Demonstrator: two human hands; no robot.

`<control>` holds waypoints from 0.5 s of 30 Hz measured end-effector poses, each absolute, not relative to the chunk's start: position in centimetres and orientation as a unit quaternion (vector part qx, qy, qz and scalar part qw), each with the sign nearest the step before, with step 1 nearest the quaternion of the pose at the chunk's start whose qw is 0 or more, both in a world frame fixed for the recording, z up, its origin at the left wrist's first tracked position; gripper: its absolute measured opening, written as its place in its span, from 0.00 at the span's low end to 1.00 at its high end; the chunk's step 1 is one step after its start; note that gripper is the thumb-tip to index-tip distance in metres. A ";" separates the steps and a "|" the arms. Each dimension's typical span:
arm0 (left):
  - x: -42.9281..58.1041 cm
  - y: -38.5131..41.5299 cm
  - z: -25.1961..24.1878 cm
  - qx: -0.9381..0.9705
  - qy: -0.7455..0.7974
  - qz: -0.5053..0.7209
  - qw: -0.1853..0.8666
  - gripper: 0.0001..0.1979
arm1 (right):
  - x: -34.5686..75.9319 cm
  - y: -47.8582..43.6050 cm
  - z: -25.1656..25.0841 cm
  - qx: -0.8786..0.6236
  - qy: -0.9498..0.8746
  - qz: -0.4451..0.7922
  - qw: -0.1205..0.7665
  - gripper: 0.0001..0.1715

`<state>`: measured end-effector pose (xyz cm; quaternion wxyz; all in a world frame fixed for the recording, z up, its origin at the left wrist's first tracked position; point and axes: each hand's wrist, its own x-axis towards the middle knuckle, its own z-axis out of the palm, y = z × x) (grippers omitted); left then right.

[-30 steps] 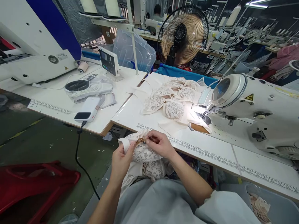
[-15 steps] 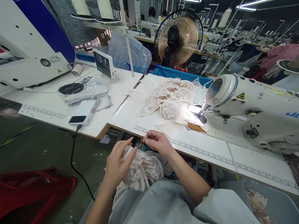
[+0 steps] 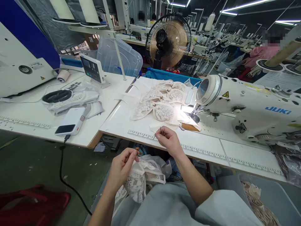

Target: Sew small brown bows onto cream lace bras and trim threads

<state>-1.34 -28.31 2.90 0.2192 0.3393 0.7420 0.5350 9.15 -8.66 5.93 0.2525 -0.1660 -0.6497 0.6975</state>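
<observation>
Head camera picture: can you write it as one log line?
left hand: pinching small brown item | right hand: holding thin dark tool | white lace garments: by left hand | white sewing machine: on white table

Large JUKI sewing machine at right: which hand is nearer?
Right. The right hand is at the front of the table, left of the machine; the left hand is farther left and lower, by lace fabric.

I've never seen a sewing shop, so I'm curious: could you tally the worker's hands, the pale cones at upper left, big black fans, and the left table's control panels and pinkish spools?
Left hand and right hand: 2
Pale cones: 2
Black fan: 1
Control panel: 1
Pinkish spool: 1
Total: 7
</observation>
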 end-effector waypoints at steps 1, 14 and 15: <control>-1.4 -28.4 3.0 0.337 0.740 0.538 0.222 0.21 | 9.6 -8.4 6.2 -0.158 -0.662 0.694 0.234 0.23; -1.1 -30.3 3.6 0.381 0.708 0.535 0.259 0.21 | 8.6 -13.3 5.7 -0.049 -0.886 0.458 0.058 0.07; -1.3 -30.5 3.3 0.372 0.710 0.540 0.256 0.21 | 8.3 -13.4 5.6 -0.047 -0.893 0.443 0.063 0.06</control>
